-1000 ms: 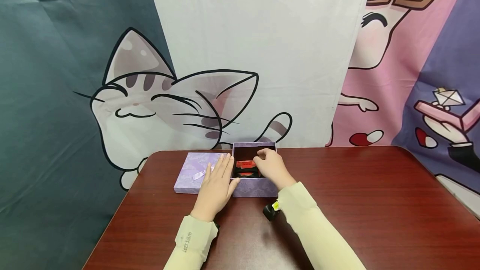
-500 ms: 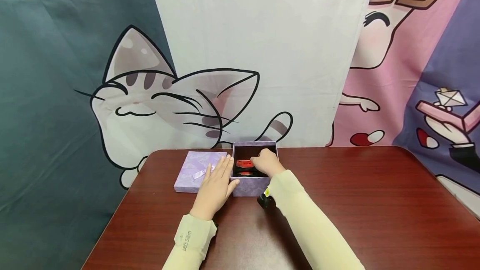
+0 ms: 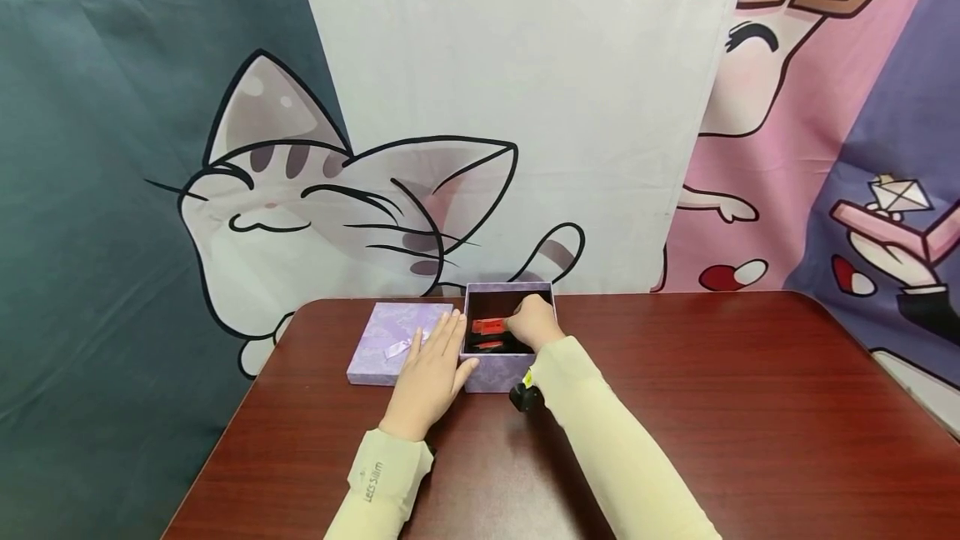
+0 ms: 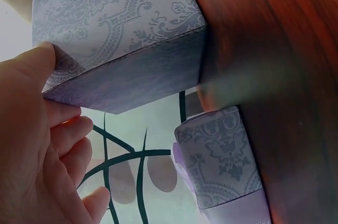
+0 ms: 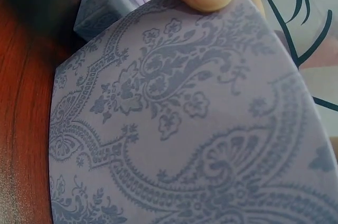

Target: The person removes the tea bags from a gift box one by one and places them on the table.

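Observation:
A lavender patterned gift box [image 3: 498, 375] stands uncovered on the table, its inside dark. Inside lies a red-and-black item [image 3: 489, 327], partly covered by my right hand. My left hand [image 3: 426, 377] rests at the box's near left corner, fingers extended. In the left wrist view its thumb [image 4: 41, 57] touches the front wall and the index finger lies along the side wall. My right hand [image 3: 534, 323] reaches over the right part of the box, fingertips down inside beside the red item. The walls hide those fingertips, and I cannot tell whether they grip anything.
The matching lid [image 3: 393, 340] with a ribbon bow lies left of the box, partly behind my left hand. Both are on a reddish-brown wooden table [image 3: 712, 390]. A cartoon-print cloth [image 3: 600, 107] hangs behind the table's far edge.
My right hand has moved left and down into the box, its forearm shifting left too. My left hand, the box and the lid have stayed in place.

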`<state>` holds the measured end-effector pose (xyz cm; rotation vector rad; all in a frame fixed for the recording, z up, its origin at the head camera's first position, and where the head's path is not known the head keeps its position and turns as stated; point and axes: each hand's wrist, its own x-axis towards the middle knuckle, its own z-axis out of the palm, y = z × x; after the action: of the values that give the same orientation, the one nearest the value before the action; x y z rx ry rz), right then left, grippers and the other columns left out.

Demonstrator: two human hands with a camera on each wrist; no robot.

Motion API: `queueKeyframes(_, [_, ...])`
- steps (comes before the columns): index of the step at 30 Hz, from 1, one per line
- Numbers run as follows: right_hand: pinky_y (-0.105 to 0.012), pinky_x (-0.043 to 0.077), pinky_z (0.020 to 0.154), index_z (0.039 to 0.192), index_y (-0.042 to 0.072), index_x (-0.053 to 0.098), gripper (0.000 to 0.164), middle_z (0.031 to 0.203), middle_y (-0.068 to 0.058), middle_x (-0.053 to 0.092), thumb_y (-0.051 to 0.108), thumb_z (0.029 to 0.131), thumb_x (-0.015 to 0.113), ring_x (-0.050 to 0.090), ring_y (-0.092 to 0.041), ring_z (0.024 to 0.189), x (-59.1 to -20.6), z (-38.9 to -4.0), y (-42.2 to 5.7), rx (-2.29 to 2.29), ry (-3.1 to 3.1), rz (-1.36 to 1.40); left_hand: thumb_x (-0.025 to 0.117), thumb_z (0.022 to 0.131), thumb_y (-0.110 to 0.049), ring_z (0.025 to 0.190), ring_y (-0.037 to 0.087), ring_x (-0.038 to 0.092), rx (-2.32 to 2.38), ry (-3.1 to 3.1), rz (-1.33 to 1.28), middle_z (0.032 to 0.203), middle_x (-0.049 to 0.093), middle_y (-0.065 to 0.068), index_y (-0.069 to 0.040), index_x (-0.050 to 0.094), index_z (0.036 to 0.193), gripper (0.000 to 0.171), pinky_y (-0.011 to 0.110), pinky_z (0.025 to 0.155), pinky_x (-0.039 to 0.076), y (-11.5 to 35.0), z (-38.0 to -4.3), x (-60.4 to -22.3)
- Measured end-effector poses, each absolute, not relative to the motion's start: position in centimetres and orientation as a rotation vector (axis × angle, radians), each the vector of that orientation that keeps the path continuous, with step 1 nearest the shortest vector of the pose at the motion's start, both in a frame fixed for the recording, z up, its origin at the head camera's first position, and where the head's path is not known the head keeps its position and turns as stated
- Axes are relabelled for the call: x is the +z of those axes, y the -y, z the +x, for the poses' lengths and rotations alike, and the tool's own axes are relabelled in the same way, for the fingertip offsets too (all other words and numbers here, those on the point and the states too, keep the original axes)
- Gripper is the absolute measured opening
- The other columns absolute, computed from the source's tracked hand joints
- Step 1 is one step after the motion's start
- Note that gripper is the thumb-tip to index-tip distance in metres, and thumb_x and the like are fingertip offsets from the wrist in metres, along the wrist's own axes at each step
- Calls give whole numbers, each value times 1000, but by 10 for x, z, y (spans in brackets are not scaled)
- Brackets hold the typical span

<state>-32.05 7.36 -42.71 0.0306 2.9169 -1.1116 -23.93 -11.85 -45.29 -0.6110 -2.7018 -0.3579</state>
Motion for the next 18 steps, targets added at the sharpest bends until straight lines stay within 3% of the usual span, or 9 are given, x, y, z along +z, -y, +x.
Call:
queueKeyframes(1, [-31, 41, 56, 56, 9, 54, 31, 54, 1, 46, 8, 81, 72, 44, -18, 57, -427, -321, -73, -1112, -2917, 32, 57, 103, -42, 150, 27, 31, -358, 2704, -609, 161, 37, 12, -4, 39, 156, 68, 60, 118, 25, 119, -239, -453])
queueKeyframes(5, [-36, 55, 68, 80, -1, 72, 8, 78, -10, 68, 5, 85, 73, 62, -23, 73, -426, -319, -72, -1159, -2882, 63, 56, 103, -42, 151, 27, 31, -366, 2714, -604, 161, 37, 12, -5, 38, 156, 68, 60, 119, 24, 119, -239, -453])
queueKeyframes(8, [-45, 58, 85, 105, -5, 75, 21, 111, -20, 72, 3, 86, 73, 68, -34, 101, -425, -317, -72, -1193, -2860, 79, 56, 103, -42, 151, 27, 30, -381, 2721, -599, 161, 37, 12, -5, 37, 156, 68, 59, 119, 24, 119, -238, -452])
queueKeyframes(14, [-46, 59, 85, 104, -6, 76, 19, 110, -21, 72, 0, 87, 73, 68, -37, 104, -423, -315, -71, -1201, -2876, 68, 56, 103, -41, 151, 27, 30, -400, 2724, -596, 161, 37, 12, -4, 38, 156, 67, 60, 119, 25, 118, -238, -451])
queueKeyframes(18, [-46, 59, 85, 94, -6, 78, 11, 105, -20, 74, -2, 84, 74, 69, -36, 101, -423, -314, -70, -1191, -2953, 0, 55, 104, -41, 151, 27, 29, -407, 2727, -597, 162, 36, 12, -4, 38, 156, 67, 60, 119, 25, 118, -239, -452])
